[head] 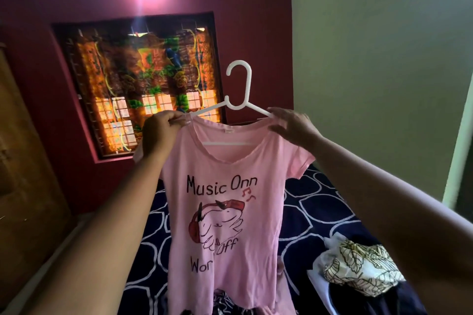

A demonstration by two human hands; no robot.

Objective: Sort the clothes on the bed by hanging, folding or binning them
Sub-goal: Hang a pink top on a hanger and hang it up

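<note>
Above the bed [320, 202], the pink T-shirt [225, 186] hangs mid-scene on a white hanger [240, 84]. The left hand [161, 133] pinches its left shoulder, the right hand [291, 125] its right shoulder. Best to seat both seams evenly on the hanger's arms before letting go.

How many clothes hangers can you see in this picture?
1. The white hanger sits in the neck of the pink T-shirt, which the left hand and right hand hold up. Others may be hidden.
</note>
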